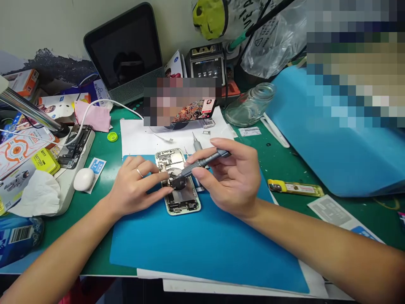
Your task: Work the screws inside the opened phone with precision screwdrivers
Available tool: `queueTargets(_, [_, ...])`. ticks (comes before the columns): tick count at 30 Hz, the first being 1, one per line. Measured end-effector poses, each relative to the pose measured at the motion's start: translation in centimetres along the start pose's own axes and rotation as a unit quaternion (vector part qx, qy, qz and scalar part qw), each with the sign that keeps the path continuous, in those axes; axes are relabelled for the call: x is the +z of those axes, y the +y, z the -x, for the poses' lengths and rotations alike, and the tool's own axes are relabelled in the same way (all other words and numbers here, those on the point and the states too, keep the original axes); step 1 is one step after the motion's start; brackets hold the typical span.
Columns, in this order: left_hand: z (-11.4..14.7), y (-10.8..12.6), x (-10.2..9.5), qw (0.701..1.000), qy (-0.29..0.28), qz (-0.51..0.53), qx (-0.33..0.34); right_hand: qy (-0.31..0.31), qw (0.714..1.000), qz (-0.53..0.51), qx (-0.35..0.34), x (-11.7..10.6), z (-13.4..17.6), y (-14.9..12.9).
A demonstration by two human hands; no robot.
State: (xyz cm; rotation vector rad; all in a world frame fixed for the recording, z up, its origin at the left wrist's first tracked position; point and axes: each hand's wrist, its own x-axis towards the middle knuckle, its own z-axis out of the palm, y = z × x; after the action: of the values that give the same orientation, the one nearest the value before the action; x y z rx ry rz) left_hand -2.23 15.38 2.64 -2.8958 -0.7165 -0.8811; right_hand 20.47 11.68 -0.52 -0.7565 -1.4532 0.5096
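An opened phone (pixel 186 199) with a pale frame and bare inner parts lies on the blue mat (pixel 202 249). My left hand (pixel 137 181), a ring on one finger, reaches in from the left. Its thumb and index finger close on the edge of a black round part (pixel 179 183) over the phone's middle. In my right hand (pixel 236 177) is a grey screwdriver (pixel 205 161), held slanted between thumb and fingers. Its lower end is at the black round part; the tip is hidden. Another grey screwdriver (pixel 196 143) lies behind, partly covered by my right hand.
A glass jar (pixel 249 105) lies tipped at the back right, near white tweezers (pixel 275 131). A yellow box cutter (pixel 294 188) lies to the right. On the left are a white earbud case (pixel 84 180) and a power strip (pixel 76 169). A white cable (pixel 117 103) crosses behind.
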Motion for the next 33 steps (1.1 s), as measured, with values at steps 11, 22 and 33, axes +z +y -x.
queueTargets(11, [0.06, 0.28, -0.01, 1.000, -0.012, -0.001, 0.015, 0.000, 0.999, 0.052, 0.006, 0.12, 0.15, -0.20])
queueTargets(22, [0.05, 0.31, 0.06, 1.000, -0.006, 0.006, 0.013, -0.014, 0.999, 0.031, 0.003, 0.05, -0.01, -0.32])
queueTargets(33, [-0.01, 0.31, 0.21, 1.000, -0.011, 0.011, 0.007, -0.015, 0.999, 0.032, 0.008, -0.01, 0.13, -0.15])
